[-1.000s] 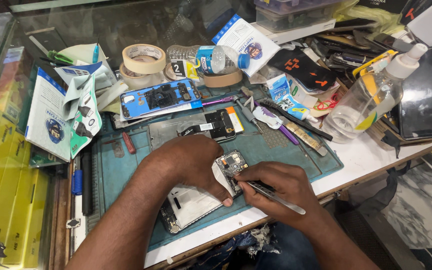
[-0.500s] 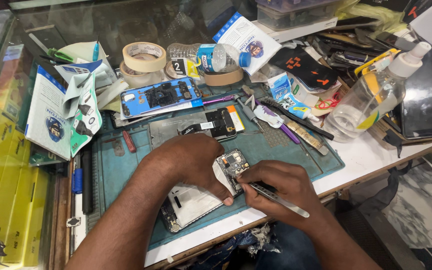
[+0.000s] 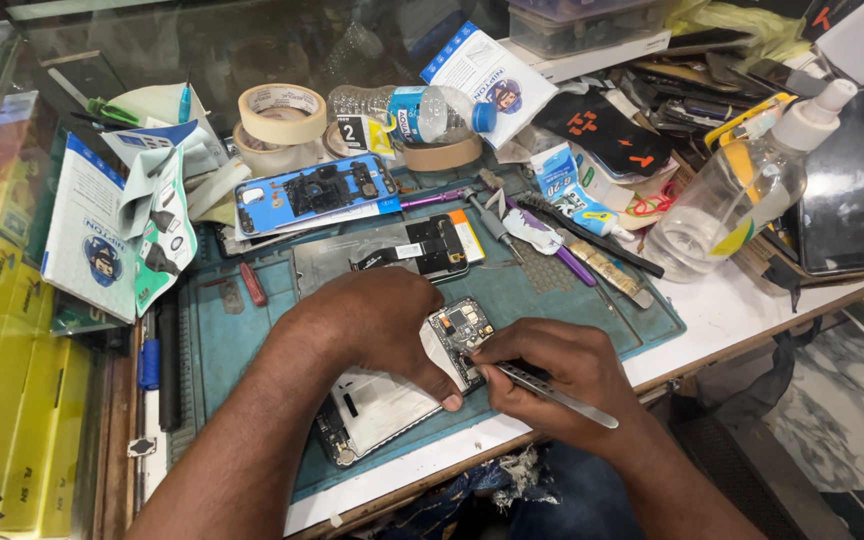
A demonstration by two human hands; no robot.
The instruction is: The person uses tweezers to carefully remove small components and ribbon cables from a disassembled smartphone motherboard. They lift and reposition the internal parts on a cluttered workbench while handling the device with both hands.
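Observation:
An opened phone lies on the teal work mat, its circuit board exposed at the top end. My left hand presses down on the phone's body, thumb beside the board. My right hand grips metal tweezers, their tips at the edge of the circuit board.
A second opened phone with a black part and a blue phone back lie further back on the mat. Tape rolls, a water bottle, a spray bottle, screwdrivers and packets crowd the bench. Its front edge is near my wrists.
Nothing has visibly changed; both hands stay on the phone with the tweezers at the board.

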